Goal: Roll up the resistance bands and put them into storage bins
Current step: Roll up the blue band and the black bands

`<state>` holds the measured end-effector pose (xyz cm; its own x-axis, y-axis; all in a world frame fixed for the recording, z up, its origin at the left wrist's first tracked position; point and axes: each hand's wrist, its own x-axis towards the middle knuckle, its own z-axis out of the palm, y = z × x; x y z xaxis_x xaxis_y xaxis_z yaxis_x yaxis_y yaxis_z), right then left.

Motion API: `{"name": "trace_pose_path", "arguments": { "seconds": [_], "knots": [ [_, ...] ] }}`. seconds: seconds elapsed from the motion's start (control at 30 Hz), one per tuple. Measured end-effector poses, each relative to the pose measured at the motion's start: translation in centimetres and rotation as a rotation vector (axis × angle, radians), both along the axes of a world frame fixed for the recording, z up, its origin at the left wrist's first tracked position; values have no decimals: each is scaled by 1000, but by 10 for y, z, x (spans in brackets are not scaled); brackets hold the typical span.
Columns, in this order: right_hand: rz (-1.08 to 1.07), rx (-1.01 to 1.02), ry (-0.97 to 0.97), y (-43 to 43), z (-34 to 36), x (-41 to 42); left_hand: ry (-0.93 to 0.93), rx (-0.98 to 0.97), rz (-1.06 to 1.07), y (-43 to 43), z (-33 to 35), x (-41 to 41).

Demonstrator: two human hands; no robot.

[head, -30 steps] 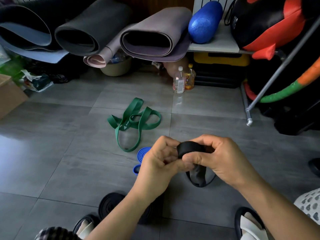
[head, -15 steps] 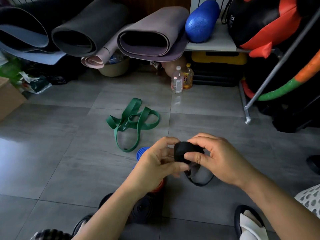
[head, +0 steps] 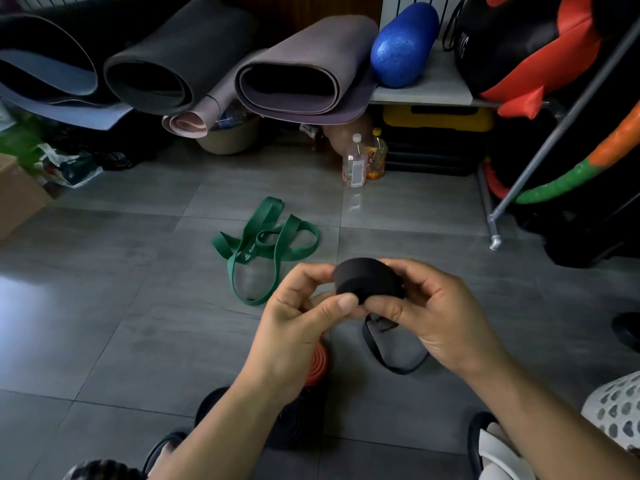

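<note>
A black resistance band [head: 367, 280] is mostly wound into a thick roll in front of me, with a short loop of it [head: 391, 355] still hanging down. My left hand [head: 294, 327] pinches the roll's near side with thumb and fingers. My right hand [head: 440, 313] grips the roll from the right. A green band [head: 266, 244] lies unrolled in loose loops on the grey tiled floor beyond my hands. A rolled orange band [head: 317, 367] and a rolled black band [head: 211, 403] sit on the floor under my left arm, partly hidden.
Rolled yoga mats [head: 301, 74] and a blue foam roller [head: 403, 43] lie at the back. Two bottles [head: 363, 161] stand on the floor. A metal rack leg [head: 495, 237] is at right, a cardboard box [head: 17, 199] at left. My sandalled feet [head: 491, 452] are at the bottom.
The roll has grown and turned in my hands, and the hanging loop has become shorter. The rolled blue band on the floor is now hidden behind my left hand.
</note>
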<state>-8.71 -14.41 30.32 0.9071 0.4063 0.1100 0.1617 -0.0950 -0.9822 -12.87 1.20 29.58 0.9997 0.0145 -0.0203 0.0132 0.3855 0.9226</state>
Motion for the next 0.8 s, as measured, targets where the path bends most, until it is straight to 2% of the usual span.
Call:
{"name": "trace_pose_path", "arguments": {
  "seconds": [0.03, 0.1, 0.13, 0.17, 0.2, 0.23, 0.27, 0.3, 0.33, 0.37, 0.47, 0.6, 0.7, 0.8],
  "knots": [
    [-18, 80, 71, 3, -2, -2, -3, -91, -26, -1, -2, 0],
    [-21, 78, 112, 6, -4, -2, 29, -210, -36, -3, -6, 0],
    [-3, 15, 103, 4, -5, 0, 64, -205, -36, -3, -7, 0],
    [11, -99, 59, 0, -6, 2, 98, -115, -29, 0, -8, 2],
    [23, -259, -46, -4, -8, 5, 89, 102, -16, 3, -11, 4],
    [24, -439, -199, -7, -11, 7, 24, 435, 7, 7, -14, 5],
    [28, -601, -359, -8, -14, 7, -88, 764, 3, 9, -15, 6],
    [57, -718, -472, -8, -17, 5, -207, 996, -9, 10, -16, 6],
    [89, -768, -527, -7, -20, 3, -274, 1103, -40, 11, -20, 7],
    [102, -764, -542, -6, -20, 2, -277, 1129, -61, 11, -20, 7],
    [61, -541, -418, -4, -13, 4, -194, 950, 49, 9, -14, 7],
    [2, -273, -259, -8, -6, 9, 15, 283, 54, 1, 2, 4],
    [22, -94, -135, -3, -6, 3, 73, -41, 28, -5, 1, 2],
    [22, -28, -56, 4, -12, -3, 116, -274, 11, -10, -8, 0]
  ]
}}
